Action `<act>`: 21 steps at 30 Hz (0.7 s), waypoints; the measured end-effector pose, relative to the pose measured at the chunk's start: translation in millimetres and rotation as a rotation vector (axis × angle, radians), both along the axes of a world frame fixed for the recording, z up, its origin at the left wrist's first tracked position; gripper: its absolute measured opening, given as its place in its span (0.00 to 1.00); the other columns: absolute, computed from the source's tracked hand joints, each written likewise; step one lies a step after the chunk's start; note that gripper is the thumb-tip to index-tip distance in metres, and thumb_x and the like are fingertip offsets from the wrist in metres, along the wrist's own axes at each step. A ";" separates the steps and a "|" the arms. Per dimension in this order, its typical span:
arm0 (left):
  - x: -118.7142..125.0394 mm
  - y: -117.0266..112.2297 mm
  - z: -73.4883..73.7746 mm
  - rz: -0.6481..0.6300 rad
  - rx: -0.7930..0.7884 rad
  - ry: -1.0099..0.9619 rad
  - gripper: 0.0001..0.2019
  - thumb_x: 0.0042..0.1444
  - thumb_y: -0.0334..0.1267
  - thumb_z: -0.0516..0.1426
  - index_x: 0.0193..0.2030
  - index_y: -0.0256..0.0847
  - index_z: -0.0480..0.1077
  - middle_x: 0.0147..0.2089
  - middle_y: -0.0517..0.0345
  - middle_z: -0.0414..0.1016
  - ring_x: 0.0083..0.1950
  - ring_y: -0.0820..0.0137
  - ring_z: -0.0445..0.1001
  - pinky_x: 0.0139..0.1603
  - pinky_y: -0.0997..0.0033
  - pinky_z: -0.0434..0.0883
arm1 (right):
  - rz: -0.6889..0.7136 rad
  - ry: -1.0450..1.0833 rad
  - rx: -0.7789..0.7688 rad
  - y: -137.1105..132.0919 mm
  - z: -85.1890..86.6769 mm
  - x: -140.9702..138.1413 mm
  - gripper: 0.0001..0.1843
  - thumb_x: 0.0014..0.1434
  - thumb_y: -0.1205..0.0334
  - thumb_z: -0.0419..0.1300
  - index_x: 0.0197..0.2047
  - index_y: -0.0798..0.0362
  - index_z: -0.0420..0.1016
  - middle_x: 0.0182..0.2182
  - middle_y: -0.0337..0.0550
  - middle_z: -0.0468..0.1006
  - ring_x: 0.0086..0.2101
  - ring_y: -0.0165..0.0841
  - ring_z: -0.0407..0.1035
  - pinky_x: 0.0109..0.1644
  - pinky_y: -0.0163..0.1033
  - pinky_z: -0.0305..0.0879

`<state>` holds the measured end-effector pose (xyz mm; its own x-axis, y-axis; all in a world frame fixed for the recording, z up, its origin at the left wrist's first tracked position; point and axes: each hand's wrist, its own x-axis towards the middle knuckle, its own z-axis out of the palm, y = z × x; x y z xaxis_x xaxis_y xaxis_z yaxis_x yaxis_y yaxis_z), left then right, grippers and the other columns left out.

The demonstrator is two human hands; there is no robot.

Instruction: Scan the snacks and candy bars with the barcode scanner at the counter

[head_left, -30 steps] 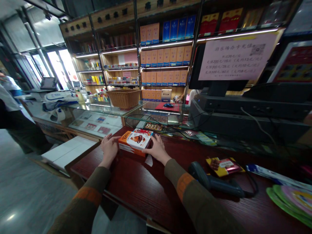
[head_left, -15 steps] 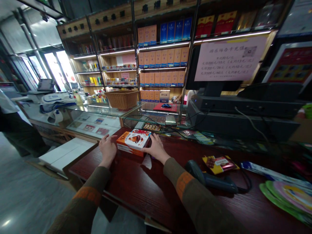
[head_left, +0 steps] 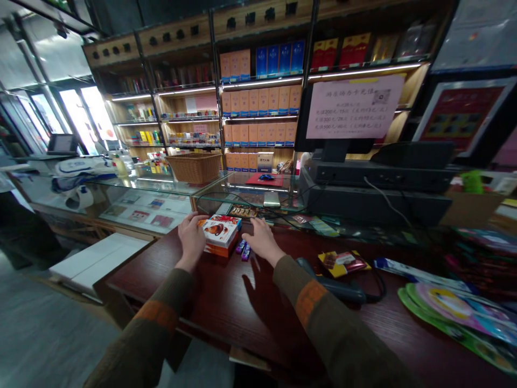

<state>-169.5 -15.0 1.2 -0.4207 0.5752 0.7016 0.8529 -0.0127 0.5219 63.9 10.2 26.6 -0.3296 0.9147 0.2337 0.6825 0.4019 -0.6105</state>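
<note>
A small stack of orange and white chocolate boxes (head_left: 221, 233) lies on the dark red wooden counter (head_left: 226, 291). My left hand (head_left: 192, 238) is closed around the left end of the stack, covering part of the top box. Just right of the boxes lie two small purple wrapped sweets (head_left: 244, 250). My right hand (head_left: 262, 239) is apart from the stack, hovering beside the sweets with its fingers spread and nothing in it.
A barcode scanner (head_left: 343, 290) lies near my right forearm, beside a yellow and red snack packet (head_left: 343, 262). Colourful flat packages (head_left: 440, 307) cover the right side. Behind stand a glass display case (head_left: 210, 200), a wicker basket (head_left: 194, 168) and a monitor with a pink notice (head_left: 351, 110).
My left hand has moved in over the left end of the boxes. My right hand has come away from their right side, leaving the purple sweets in plain view. The camera view has turned slightly right.
</note>
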 end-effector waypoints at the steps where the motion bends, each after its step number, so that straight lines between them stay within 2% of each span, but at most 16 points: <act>1: 5.9 -0.2 1.2 -0.011 0.000 0.003 0.22 0.51 0.23 0.49 0.45 0.42 0.79 0.56 0.49 0.74 0.61 0.58 0.69 0.66 0.54 0.62 | -0.004 0.005 0.009 -0.8 0.9 4.8 0.38 0.59 0.56 0.59 0.70 0.61 0.60 0.70 0.58 0.57 0.71 0.50 0.43 0.72 0.56 0.44; 9: 50.6 -5.4 8.9 -0.084 0.009 0.026 0.20 0.53 0.25 0.50 0.44 0.43 0.80 0.56 0.50 0.75 0.62 0.58 0.69 0.65 0.54 0.63 | -0.049 0.018 0.057 -9.6 5.8 47.3 0.36 0.60 0.58 0.57 0.70 0.62 0.61 0.70 0.57 0.60 0.71 0.51 0.45 0.72 0.55 0.45; 14: 81.7 -8.2 10.0 -0.159 0.020 0.034 0.19 0.53 0.25 0.50 0.43 0.43 0.79 0.56 0.51 0.75 0.61 0.59 0.70 0.65 0.54 0.63 | -0.102 0.040 0.096 -12.0 -1.3 82.3 0.35 0.59 0.58 0.58 0.69 0.58 0.63 0.69 0.55 0.62 0.71 0.49 0.47 0.72 0.55 0.46; 21: 133.8 -3.5 5.5 -0.299 0.027 0.034 0.21 0.50 0.23 0.50 0.43 0.43 0.80 0.54 0.51 0.75 0.59 0.59 0.71 0.65 0.53 0.63 | -0.167 0.030 0.138 -16.1 -12.2 141.5 0.33 0.59 0.60 0.57 0.66 0.60 0.66 0.66 0.56 0.66 0.68 0.45 0.54 0.71 0.52 0.49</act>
<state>-35.7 -18.5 6.7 -0.2114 0.6510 0.7291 0.8261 -0.2796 0.4892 205.4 -5.9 14.4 -0.1676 0.9147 0.3677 0.7291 0.3660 -0.5783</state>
